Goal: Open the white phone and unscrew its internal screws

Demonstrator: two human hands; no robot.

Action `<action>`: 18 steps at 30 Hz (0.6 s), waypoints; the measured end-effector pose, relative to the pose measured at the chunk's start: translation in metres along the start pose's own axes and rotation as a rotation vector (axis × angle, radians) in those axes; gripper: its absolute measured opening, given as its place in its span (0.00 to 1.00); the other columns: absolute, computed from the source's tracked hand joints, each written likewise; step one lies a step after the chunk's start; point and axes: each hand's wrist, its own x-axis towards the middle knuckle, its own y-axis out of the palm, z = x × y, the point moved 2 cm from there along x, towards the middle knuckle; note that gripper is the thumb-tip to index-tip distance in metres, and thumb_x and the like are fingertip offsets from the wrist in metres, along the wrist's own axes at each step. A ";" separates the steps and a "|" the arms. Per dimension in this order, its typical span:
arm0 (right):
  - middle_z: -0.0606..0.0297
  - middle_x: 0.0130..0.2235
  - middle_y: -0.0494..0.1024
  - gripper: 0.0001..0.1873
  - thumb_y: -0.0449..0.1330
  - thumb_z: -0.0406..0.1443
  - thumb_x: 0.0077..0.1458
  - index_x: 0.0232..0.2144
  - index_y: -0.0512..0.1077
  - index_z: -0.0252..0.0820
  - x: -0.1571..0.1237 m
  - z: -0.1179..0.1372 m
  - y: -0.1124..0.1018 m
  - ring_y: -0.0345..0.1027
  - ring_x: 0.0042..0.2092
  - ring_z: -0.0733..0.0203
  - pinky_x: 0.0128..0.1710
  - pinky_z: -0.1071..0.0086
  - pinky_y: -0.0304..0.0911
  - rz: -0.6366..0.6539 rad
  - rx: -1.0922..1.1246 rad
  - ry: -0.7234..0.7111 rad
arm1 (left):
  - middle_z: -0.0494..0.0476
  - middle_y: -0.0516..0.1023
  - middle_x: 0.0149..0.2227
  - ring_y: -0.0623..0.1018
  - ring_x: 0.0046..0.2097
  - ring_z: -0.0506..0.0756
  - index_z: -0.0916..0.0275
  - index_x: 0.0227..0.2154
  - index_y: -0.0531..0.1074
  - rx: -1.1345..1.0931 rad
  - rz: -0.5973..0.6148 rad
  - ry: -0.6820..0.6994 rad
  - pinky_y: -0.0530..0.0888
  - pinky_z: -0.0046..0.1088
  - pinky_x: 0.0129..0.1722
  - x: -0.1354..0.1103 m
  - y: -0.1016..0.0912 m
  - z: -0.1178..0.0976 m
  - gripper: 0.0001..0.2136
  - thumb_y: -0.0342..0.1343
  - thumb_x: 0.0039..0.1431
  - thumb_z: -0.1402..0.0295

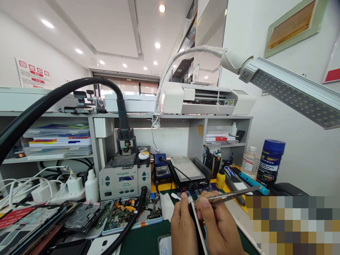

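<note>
My left hand (183, 223) grips a thin, flat device, likely a phone (198, 226), which stands almost edge-on to the camera, so its faces are hidden. Beside it, my right hand (220, 223) is closed around a slim silver metal tool that looks like tweezers (233, 195); its long end points to the right. The right fingers are at the upper edge of the phone, and the working end of the tool is hidden there. A small white rounded tip (175, 195) shows just left of my left fingers.
A parts tray (140, 224) with circuit boards lies left of my hands, near stacked phones (32, 226). Behind stand a rework station (119, 180) and a flat heating plate (188, 170). A black hose (66, 85) arches at left; a lamp (292, 92) hangs upper right. The bottom right corner is pixelated.
</note>
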 end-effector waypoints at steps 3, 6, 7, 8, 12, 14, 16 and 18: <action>0.69 0.29 0.65 0.23 0.45 0.49 0.75 0.29 0.64 0.47 0.000 -0.001 0.000 0.59 0.30 0.59 0.34 0.65 0.57 0.007 -0.005 -0.022 | 0.57 0.77 0.26 0.78 0.38 0.65 0.57 0.24 0.72 0.013 0.003 0.013 0.74 0.37 0.43 0.000 0.000 -0.001 0.26 0.53 0.58 0.37; 0.68 0.30 0.67 0.22 0.45 0.48 0.75 0.30 0.64 0.47 0.000 -0.002 0.001 0.60 0.31 0.59 0.35 0.64 0.58 0.024 -0.008 -0.049 | 0.56 0.76 0.25 0.77 0.35 0.63 0.57 0.23 0.71 0.022 0.003 0.019 0.75 0.37 0.41 0.000 -0.001 -0.002 0.27 0.53 0.59 0.37; 0.68 0.30 0.67 0.22 0.45 0.47 0.75 0.30 0.64 0.47 -0.001 -0.002 0.001 0.60 0.31 0.59 0.35 0.64 0.58 0.027 -0.009 -0.053 | 0.56 0.76 0.25 0.78 0.35 0.63 0.57 0.23 0.71 0.024 0.001 0.020 0.75 0.37 0.41 0.000 -0.001 -0.003 0.27 0.53 0.59 0.37; 0.68 0.30 0.68 0.22 0.45 0.47 0.75 0.30 0.64 0.47 -0.001 -0.003 0.001 0.60 0.31 0.59 0.35 0.64 0.58 0.028 -0.011 -0.052 | 0.57 0.77 0.26 0.78 0.36 0.64 0.58 0.23 0.72 0.025 -0.002 0.020 0.75 0.37 0.42 0.000 -0.002 -0.004 0.27 0.53 0.59 0.37; 0.67 0.30 0.67 0.23 0.45 0.49 0.75 0.29 0.64 0.47 -0.001 -0.001 0.002 0.60 0.31 0.58 0.34 0.64 0.57 0.032 -0.021 -0.042 | 0.62 0.83 0.32 0.80 0.44 0.68 0.58 0.27 0.76 0.018 -0.027 0.009 0.76 0.38 0.46 -0.003 -0.003 -0.009 0.26 0.54 0.58 0.38; 0.67 0.29 0.67 0.24 0.45 0.49 0.75 0.29 0.64 0.47 -0.002 0.001 0.002 0.59 0.31 0.58 0.34 0.64 0.57 0.038 -0.026 -0.043 | 0.64 0.85 0.38 0.79 0.51 0.70 0.57 0.30 0.79 0.012 -0.067 -0.001 0.76 0.38 0.49 -0.006 -0.004 -0.012 0.24 0.56 0.57 0.39; 0.67 0.29 0.66 0.23 0.45 0.49 0.75 0.29 0.65 0.47 -0.002 0.002 0.002 0.60 0.31 0.58 0.34 0.64 0.57 0.037 -0.035 -0.047 | 0.64 0.85 0.42 0.77 0.56 0.71 0.56 0.33 0.80 0.007 -0.098 0.006 0.75 0.37 0.53 -0.009 -0.005 -0.016 0.22 0.57 0.57 0.41; 0.68 0.29 0.65 0.23 0.44 0.49 0.75 0.30 0.65 0.47 -0.003 0.003 0.002 0.61 0.32 0.58 0.35 0.64 0.58 0.043 -0.044 -0.049 | 0.63 0.85 0.44 0.76 0.58 0.69 0.57 0.36 0.81 0.005 -0.094 0.033 0.74 0.36 0.56 -0.011 -0.005 -0.020 0.21 0.56 0.60 0.44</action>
